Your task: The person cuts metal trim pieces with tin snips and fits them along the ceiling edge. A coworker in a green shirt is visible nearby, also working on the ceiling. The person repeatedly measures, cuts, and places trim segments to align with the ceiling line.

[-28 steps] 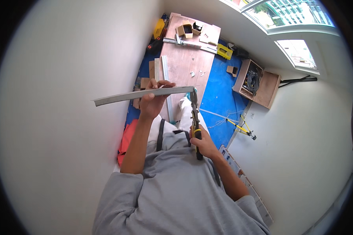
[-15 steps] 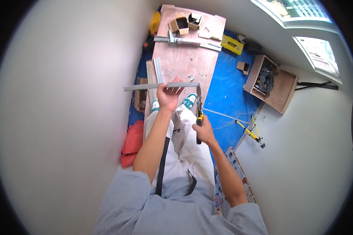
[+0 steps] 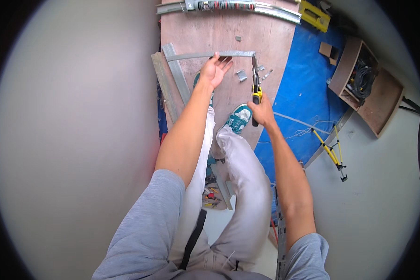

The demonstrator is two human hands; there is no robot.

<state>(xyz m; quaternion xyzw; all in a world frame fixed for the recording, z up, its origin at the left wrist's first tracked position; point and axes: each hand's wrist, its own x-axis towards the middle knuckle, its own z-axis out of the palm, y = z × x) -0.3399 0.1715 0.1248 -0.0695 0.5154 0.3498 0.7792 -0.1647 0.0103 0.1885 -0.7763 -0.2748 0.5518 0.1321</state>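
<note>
My left hand (image 3: 212, 74) supports a long, thin grey metal strip (image 3: 193, 56), thumb over it and fingers loosely extended beneath. My right hand (image 3: 262, 111) is closed around tin snips (image 3: 256, 95) with yellow and black handles. The jaws of the snips point away from me and meet the strip's right end; whether they grip it I cannot tell. Under my hands a wooden board (image 3: 224, 30) bears small bent metal offcuts (image 3: 241, 75). Left of my left hand lie a metal channel (image 3: 177, 72) and a wooden batten (image 3: 163, 84).
Metal rails (image 3: 172, 8) and a printed tube (image 3: 226, 5) lie across the board's far part. Blue sheeting (image 3: 289, 93) covers the floor at right, near an open wooden box of cables (image 3: 365, 77) and a yellow tripod (image 3: 331, 151). Tools (image 3: 212, 193) show between my legs.
The view has tilted closer over the board, so the far boxes have left the picture. Both hands, strip and snips appear farther up. Tools between my legs have come into sight.
</note>
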